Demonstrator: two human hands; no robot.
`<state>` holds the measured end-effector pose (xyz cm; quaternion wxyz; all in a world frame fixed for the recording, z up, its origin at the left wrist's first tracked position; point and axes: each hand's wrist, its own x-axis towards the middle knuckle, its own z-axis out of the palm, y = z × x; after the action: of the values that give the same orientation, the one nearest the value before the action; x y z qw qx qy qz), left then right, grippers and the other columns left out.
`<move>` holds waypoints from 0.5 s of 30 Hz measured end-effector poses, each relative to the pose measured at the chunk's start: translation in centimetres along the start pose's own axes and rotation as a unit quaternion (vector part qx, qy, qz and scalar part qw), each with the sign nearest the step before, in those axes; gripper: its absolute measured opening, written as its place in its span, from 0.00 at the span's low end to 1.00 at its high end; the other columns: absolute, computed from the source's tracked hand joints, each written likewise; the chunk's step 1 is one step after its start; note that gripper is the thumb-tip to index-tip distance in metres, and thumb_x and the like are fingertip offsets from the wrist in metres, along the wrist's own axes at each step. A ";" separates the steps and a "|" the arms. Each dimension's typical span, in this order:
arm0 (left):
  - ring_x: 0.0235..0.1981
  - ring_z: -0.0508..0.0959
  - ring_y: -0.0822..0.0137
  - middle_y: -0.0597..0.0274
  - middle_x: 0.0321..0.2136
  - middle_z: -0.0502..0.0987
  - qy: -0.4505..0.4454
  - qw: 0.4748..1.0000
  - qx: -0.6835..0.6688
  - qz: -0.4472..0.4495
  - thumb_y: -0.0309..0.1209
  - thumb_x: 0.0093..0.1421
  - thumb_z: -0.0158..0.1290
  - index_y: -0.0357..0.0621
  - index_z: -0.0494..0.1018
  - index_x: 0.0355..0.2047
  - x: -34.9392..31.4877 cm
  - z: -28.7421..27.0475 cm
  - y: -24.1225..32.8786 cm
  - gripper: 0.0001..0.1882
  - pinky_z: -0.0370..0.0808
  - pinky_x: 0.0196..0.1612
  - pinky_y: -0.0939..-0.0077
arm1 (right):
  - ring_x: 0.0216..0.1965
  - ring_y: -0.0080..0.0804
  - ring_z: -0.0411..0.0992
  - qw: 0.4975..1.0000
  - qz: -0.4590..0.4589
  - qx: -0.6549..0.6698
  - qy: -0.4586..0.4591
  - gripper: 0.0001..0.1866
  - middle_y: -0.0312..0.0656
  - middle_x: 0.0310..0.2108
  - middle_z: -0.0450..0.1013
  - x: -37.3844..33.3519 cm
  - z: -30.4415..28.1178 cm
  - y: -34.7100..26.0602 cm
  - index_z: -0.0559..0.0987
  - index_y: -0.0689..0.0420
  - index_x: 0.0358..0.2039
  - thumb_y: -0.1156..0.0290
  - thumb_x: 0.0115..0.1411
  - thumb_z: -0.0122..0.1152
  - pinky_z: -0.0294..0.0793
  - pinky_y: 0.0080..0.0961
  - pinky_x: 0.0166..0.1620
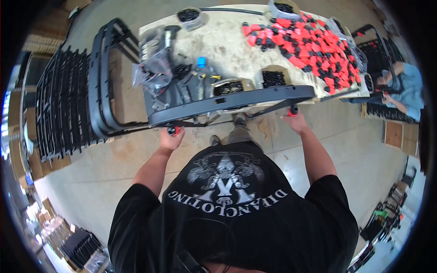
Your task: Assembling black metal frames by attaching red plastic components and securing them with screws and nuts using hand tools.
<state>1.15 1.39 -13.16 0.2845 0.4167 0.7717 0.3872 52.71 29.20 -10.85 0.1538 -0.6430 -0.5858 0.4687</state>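
In front of me a black metal frame [232, 101] with a long curved bar lies along the near edge of the work table. A red-and-black plastic cap [173, 131] sits below the frame's left end, with my left hand [170, 139] closed around it. Under the right end, my right hand [296, 122] grips another red-and-black cap [292, 111]. Its fingers are partly hidden by the cap and bar. Many loose caps of the same kind lie in a pile [309, 50] at the table's right.
Black frames [107, 82] lean at the table's left, beside a tall stack of dark racks [61, 100]. Tubs of small black parts [189, 17], a plastic bag [157, 70], a blue cap [201, 61] and tools stand on the table [223, 38]. A person [405, 91] works at the right.
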 end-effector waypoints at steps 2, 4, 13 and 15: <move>0.40 0.81 0.63 0.56 0.38 0.82 -0.024 1.000 0.019 -0.003 0.31 0.55 0.66 0.39 0.78 0.42 -0.3 -0.9 1.6 0.16 0.76 0.48 0.68 | 0.34 0.26 0.70 0.995 -0.026 -0.059 -0.076 0.20 0.35 0.32 0.74 -0.6 -0.5 -2.9 0.72 0.58 0.40 0.68 0.51 0.74 0.74 0.30 0.41; 0.44 0.81 0.65 0.59 0.40 0.82 -0.037 0.999 0.034 -0.011 0.28 0.55 0.65 0.39 0.78 0.44 -0.4 -1.2 3.1 0.16 0.76 0.50 0.68 | 0.34 0.28 0.71 0.996 -0.026 -0.064 -0.052 0.20 0.37 0.32 0.74 -1.3 -0.2 -4.0 0.72 0.59 0.41 0.68 0.52 0.73 0.74 0.30 0.41; 0.35 0.79 0.66 0.59 0.32 0.81 -0.029 0.993 0.111 -0.033 0.39 0.56 0.67 0.38 0.78 0.37 0.5 0.2 3.9 0.18 0.76 0.42 0.69 | 0.44 0.45 0.77 0.970 -0.182 0.096 0.132 0.24 0.49 0.41 0.77 3.5 4.6 2.2 0.74 0.58 0.49 0.65 0.54 0.70 0.75 0.37 0.50; 0.34 0.79 0.66 0.59 0.32 0.81 -0.026 0.990 0.135 -0.013 0.40 0.56 0.67 0.38 0.78 0.37 -0.2 -0.6 3.9 0.18 0.76 0.42 0.69 | 0.47 0.50 0.76 0.973 -0.156 0.028 0.171 0.26 0.51 0.46 0.75 2.4 4.7 0.8 0.74 0.58 0.51 0.63 0.54 0.70 0.74 0.40 0.52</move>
<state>2.46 2.41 -9.55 0.2505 0.4516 0.8144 0.2648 49.24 29.50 -14.86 0.3409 -0.6098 -0.6302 0.3388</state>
